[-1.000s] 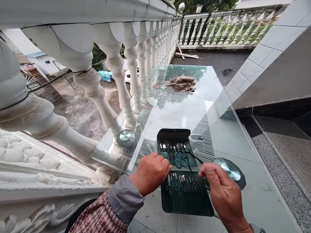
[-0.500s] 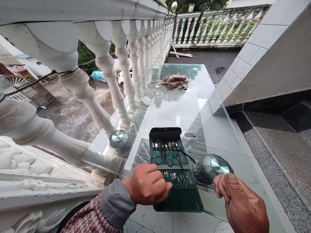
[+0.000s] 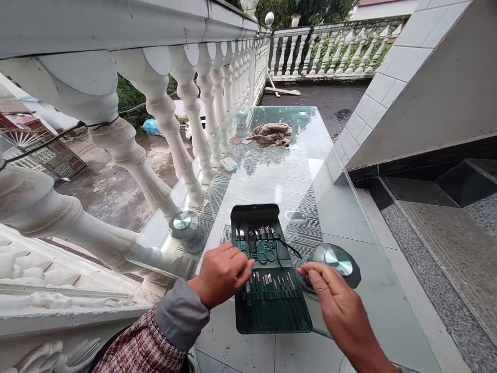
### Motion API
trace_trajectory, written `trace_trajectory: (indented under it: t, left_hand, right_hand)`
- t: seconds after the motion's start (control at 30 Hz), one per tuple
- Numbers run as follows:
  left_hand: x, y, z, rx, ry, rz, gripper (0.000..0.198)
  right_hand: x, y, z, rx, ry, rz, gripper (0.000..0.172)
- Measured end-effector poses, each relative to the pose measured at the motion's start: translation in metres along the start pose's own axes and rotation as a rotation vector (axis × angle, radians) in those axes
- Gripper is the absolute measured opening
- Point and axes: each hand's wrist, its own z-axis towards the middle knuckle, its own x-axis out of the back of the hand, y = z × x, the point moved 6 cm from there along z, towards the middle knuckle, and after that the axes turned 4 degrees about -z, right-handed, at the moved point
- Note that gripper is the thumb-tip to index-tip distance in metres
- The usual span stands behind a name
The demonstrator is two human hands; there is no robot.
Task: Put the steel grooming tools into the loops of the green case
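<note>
An opened green-black manicure kit [image 3: 267, 316] lies on the glass table. Its upper half holds green-handled scissors [image 3: 266, 254], nail clippers [image 3: 267, 234] and other small tools; slim metal tools [image 3: 280, 284] stand in a row of loops across the lower half. Over the kit's left edge, my left hand [image 3: 225, 274] is closed in a loose fist, back of the hand up. My right hand [image 3: 341, 305] hovers just off the kit's right side, thumb and fingers pinched together. Whatever either hand may hold is hidden by the fingers.
The glass tabletop [image 3: 295, 181] rests on round-capped supports, one at the left [image 3: 188, 228] and one at the right [image 3: 337, 261]. Farther back lies a crumpled brown cloth [image 3: 271, 134]. A white balustrade [image 3: 128, 145] runs along the left; stone steps [image 3: 438, 238] are at the right.
My right hand has moved left, closer to the kit, still pinched. My left fist has shifted slightly up and away from me. The whole view has shifted a little.
</note>
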Motion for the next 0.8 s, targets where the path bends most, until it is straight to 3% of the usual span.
trace_trajectory:
  t: [0.2, 0.47, 0.63, 0.8]
  left_hand:
    - [-0.019, 0.009, -0.006, -0.122, -0.159, 0.061, 0.031]
    - [-0.02, 0.008, -0.012, -0.155, -0.113, 0.093, 0.031]
    - [-0.019, 0.007, -0.012, -0.147, -0.08, 0.1, 0.03]
    - [-0.013, 0.006, -0.009, -0.143, -0.049, 0.124, 0.032]
  right_hand:
    - [-0.036, -0.027, -0.002, 0.416, -0.034, -0.277, 0.036]
    - [-0.061, -0.035, -0.001, 0.539, -0.04, -0.435, 0.039]
    - [-0.056, -0.032, 0.002, 0.5, -0.048, -0.366, 0.037]
    - [-0.024, -0.014, 0.019, 0.188, 0.074, -0.186, 0.035]
